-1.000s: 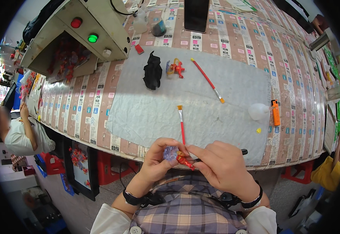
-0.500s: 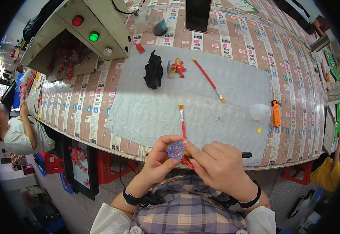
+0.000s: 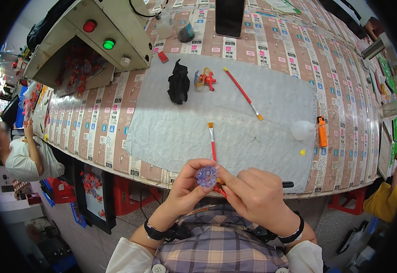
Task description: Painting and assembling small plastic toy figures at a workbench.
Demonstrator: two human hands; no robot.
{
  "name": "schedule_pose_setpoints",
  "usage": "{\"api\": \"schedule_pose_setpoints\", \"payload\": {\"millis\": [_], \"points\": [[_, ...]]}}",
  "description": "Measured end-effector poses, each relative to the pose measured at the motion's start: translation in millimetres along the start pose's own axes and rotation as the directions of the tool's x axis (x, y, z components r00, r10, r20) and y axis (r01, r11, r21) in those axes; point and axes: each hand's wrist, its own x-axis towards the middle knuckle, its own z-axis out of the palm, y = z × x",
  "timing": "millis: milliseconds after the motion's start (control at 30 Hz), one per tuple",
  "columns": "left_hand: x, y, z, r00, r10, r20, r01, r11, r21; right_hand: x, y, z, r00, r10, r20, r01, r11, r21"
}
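Note:
Just over the table's near edge, my left hand (image 3: 183, 189) pinches a small plastic figurine by its translucent, bumpy purple-blue part (image 3: 206, 176). My right hand (image 3: 256, 193) closes on the same figurine from the other side, thumb and forefinger against it. A red part (image 3: 220, 189) of it, with a bit of yellow, shows below between the hands; the rest is hidden by fingers. Beyond them lies a red-handled flat brush (image 3: 213, 141), bristles pointing away. A similar red figurine (image 3: 209, 80) with yellow and bluish translucent parts rests farther back on the grey cloth (image 3: 171, 132).
On the cloth are a black rag (image 3: 178, 83), a second red brush (image 3: 243, 93), a white squeeze bottle (image 3: 302, 130) and an orange lighter (image 3: 322, 132). A metal box with lamps (image 3: 130, 36) stands at far left, a dark phone (image 3: 229, 18) at the back. Co-workers sit either side.
The purple-blue part has turned slightly between my fingers, its bumpy face now more toward me. Both hands stay in nearly the same place.

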Motion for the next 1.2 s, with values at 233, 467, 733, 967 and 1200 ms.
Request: {"api": "schedule_pose_setpoints", "payload": {"millis": [233, 467, 733, 967, 1200], "points": [[-0.6, -0.4, -0.7, 1.000, -0.007, -0.001, 0.007, 1.000, 0.015, -1.0, -1.8, 0.4, 1.000, 0.014, -0.014, -0.014, 1.000, 0.007], [-0.3, 0.6, 0.3, 1.000, -0.006, -0.007, 0.007, 1.000, 0.027, -1.4, -1.8, 0.6, 1.000, 0.020, -0.020, -0.020, 1.000, 0.019], [1.6, 0.3, 1.7, 1.000, -0.012, -0.009, 0.012, 1.000, 0.010, -2.8, -1.2, 2.5, 0.999, 0.027, -0.046, -0.027, 1.000, 0.011], [0.7, -0.1, -0.3, 0.999, -0.042, -0.004, 0.042, 0.999, -0.017, -3.2, -2.3, 0.9, 0.999, 0.029, -0.021, -0.029, 1.000, 0.004], [1.1, -0.9, -0.1, 0.999, -0.048, 0.002, 0.048, 0.998, -0.032, -3.6, -1.3, 0.4, 0.999, 0.038, -0.027, -0.037, 0.999, 0.035]]}}
